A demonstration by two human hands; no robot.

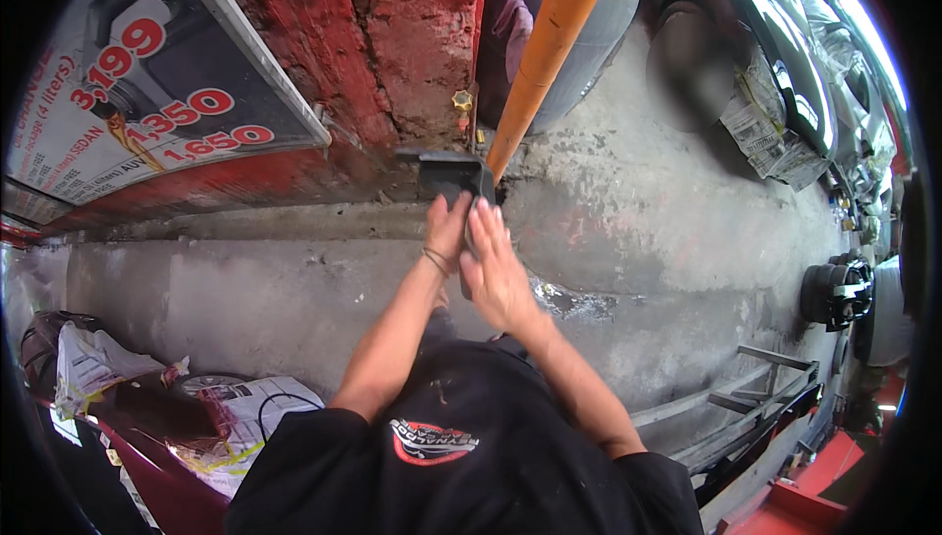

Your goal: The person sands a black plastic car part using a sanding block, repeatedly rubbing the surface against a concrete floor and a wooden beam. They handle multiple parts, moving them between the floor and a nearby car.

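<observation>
A dark, bent piece that looks like a plastic panel or trim part [454, 171] is held out in front of me, near the foot of the red wall. Its flat upper end juts left, and its narrow lower part runs down between my hands. My left hand [448, 231] grips its left side, with a thin band on the wrist and some fingers hidden behind the piece. Against the right side lies my right hand [498, 275], its fingers stretched out and slightly blurred. Just beyond the piece is a tap with a yellow handle [463, 101].
An orange pole [554, 39] rises beside a dark drum [589, 54]. A printed sign [177, 74] hangs on the red wall [392, 34]. Paper-masked car parts stand at upper right and lower left. A metal ladder [736, 402] lies at right on the concrete floor [648, 211].
</observation>
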